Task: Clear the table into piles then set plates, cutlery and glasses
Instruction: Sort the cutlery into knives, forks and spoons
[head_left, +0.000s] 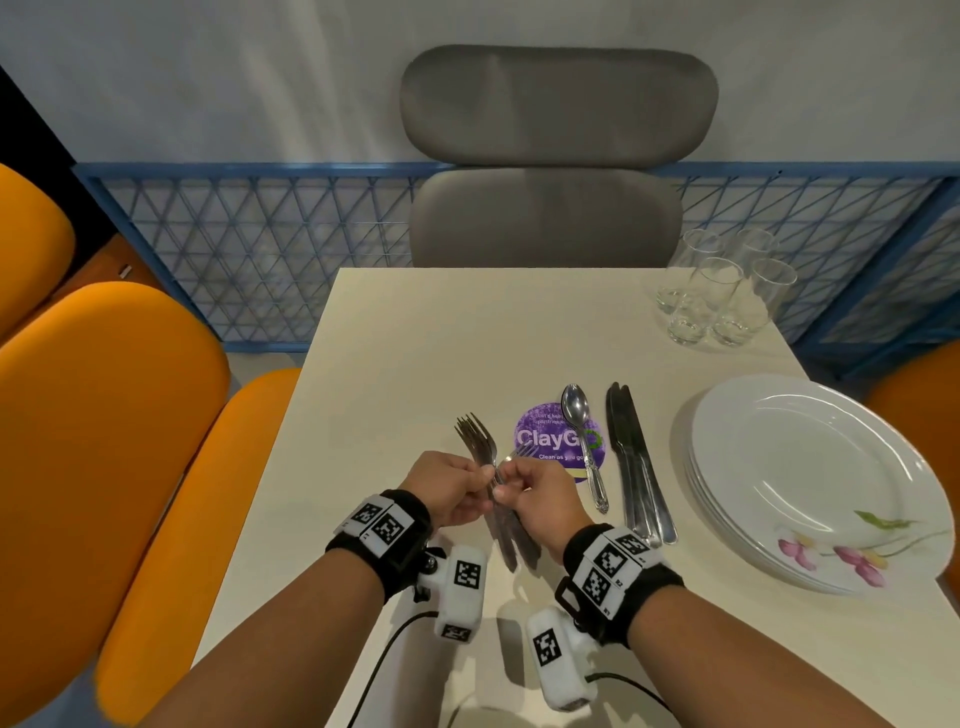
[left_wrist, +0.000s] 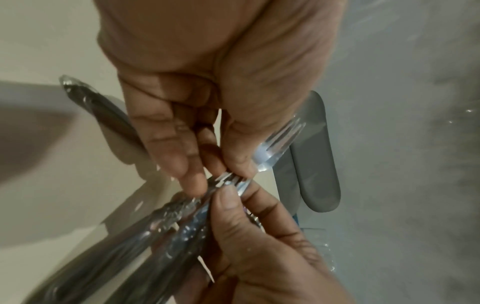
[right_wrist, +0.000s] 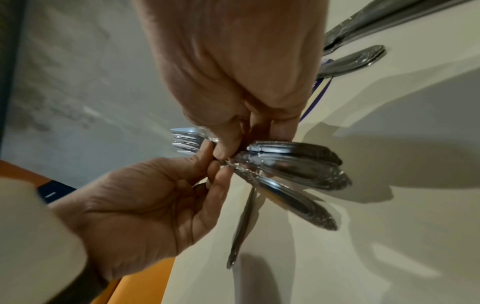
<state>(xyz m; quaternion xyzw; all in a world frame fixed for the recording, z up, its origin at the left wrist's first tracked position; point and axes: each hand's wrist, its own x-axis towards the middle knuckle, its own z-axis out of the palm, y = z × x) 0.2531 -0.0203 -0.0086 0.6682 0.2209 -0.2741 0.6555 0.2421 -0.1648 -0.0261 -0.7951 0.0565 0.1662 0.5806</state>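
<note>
Several steel forks (head_left: 479, 441) are bunched above the cream table (head_left: 415, 338), tines pointing away from me. My left hand (head_left: 467, 480) and right hand (head_left: 511, 483) both pinch the bundle at the necks, fingertips meeting. In the left wrist view the left hand's fingers (left_wrist: 187, 164) and the right thumb (left_wrist: 228, 199) press on the fork necks (left_wrist: 226, 179). In the right wrist view the fork handles (right_wrist: 293, 164) fan out, and one handle (right_wrist: 241, 226) hangs down apart from the others. Spoons (head_left: 584, 441), knives (head_left: 634, 467), stacked white plates (head_left: 810, 478) and several glasses (head_left: 722, 291) sit to the right.
A purple round sticker (head_left: 545, 441) lies under the spoons. A grey chair (head_left: 556, 156) stands at the table's far side and orange chairs (head_left: 104, 441) along the left. A blue mesh railing (head_left: 260, 249) runs behind.
</note>
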